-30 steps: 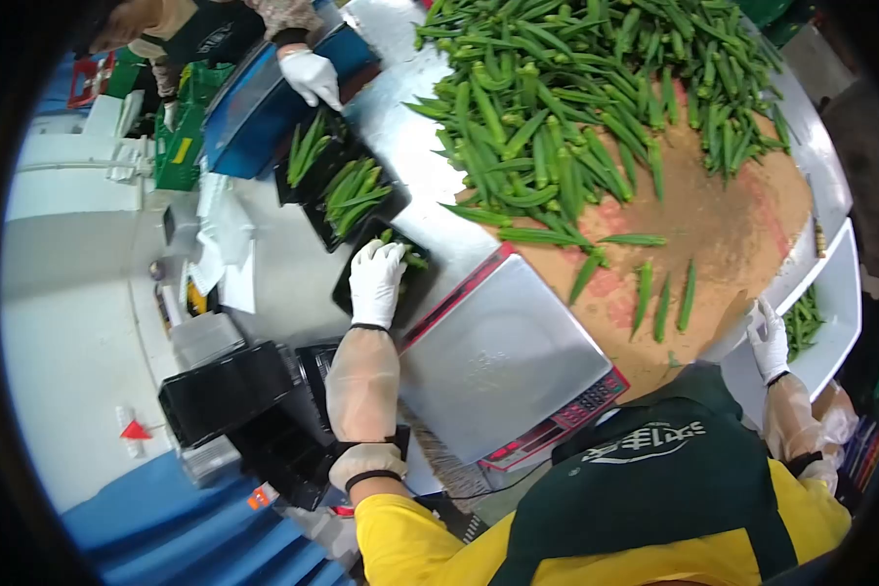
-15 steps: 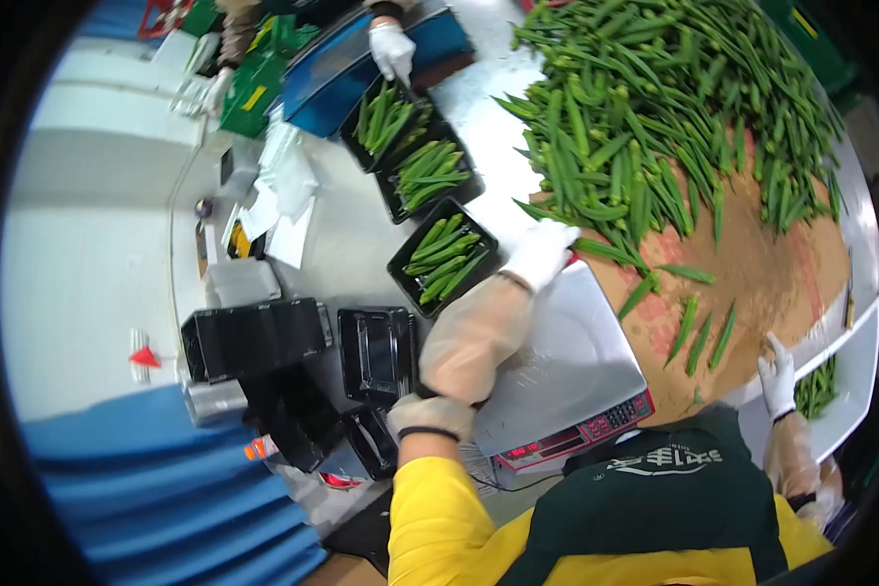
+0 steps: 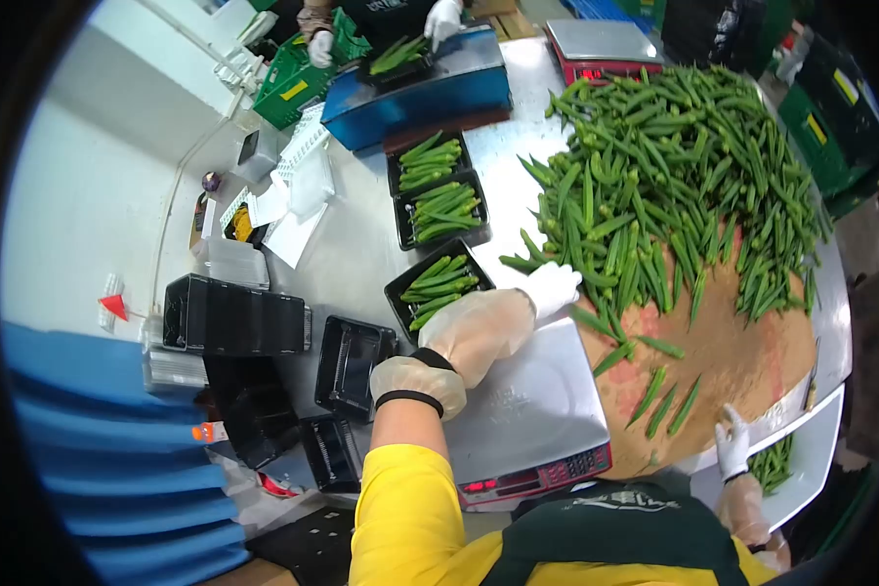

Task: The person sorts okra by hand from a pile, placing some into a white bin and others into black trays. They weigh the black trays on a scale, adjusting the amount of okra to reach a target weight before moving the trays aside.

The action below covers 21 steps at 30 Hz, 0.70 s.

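Observation:
My left hand [image 3: 554, 286], in a white glove, reaches to the near left edge of the green okra pile [image 3: 674, 176]. Its fingers look bent, and what they hold, if anything, is hidden. Below it lies the bare metal pan of a red scale [image 3: 527, 400]. A black tray of okra [image 3: 438, 286] sits just left of the left wrist. My right hand [image 3: 732, 441], also gloved, rests at the cardboard's near right edge with its fingers apart and nothing in them. Several loose okra pods [image 3: 661, 408] lie on the cardboard [image 3: 742, 361] near it.
Two filled trays [image 3: 441, 213] stand farther back. Empty black trays [image 3: 354, 363] and a black tray stack [image 3: 234, 314] are at the left. A co-worker's gloved hand [image 3: 443, 21] is beside a blue machine [image 3: 420, 93]. A white bin [image 3: 801, 469] stands at the right.
The view has shifted and turned. The co-worker's tray of okra is now up on the blue machine, away from the other trays. My left hand has stayed at the pile's edge.

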{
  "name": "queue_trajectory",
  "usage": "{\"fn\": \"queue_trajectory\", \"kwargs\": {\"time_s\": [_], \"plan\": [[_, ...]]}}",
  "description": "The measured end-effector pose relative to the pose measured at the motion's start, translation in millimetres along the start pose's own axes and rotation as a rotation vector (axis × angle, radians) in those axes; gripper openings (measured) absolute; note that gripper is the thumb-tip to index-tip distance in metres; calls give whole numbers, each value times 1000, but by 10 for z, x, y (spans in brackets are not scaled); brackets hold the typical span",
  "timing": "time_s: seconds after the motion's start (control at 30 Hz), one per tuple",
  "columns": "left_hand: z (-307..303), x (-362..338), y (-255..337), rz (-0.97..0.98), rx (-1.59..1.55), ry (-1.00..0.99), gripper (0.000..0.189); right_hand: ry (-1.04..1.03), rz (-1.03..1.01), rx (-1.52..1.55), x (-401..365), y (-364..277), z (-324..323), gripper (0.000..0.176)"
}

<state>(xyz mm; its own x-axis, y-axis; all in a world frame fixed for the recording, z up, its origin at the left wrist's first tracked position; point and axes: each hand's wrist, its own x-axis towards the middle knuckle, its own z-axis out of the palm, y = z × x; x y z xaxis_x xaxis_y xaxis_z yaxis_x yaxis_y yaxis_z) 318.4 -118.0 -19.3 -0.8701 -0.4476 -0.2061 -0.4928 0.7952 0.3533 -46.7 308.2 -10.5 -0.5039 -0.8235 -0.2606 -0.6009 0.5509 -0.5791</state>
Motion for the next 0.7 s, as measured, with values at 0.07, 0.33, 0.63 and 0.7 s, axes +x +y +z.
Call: {"fn": "queue_trajectory", "kwargs": {"time_s": [0.07,0.33,0.63,0.7], "plan": [[73,-20,-17,-154,-172,54,22,10,55,49,39,-9,-52,48],[-417,-763,-204,-308,-452,475,18,21,94,195,2,415,84,50],[-158,-2492,-1065,-824,-106,584,27,-41,143,264,33,340,127,50],[-80,-2575,-1203,-900,11,700,37,-75,115,201,65,278,122,48]]}}
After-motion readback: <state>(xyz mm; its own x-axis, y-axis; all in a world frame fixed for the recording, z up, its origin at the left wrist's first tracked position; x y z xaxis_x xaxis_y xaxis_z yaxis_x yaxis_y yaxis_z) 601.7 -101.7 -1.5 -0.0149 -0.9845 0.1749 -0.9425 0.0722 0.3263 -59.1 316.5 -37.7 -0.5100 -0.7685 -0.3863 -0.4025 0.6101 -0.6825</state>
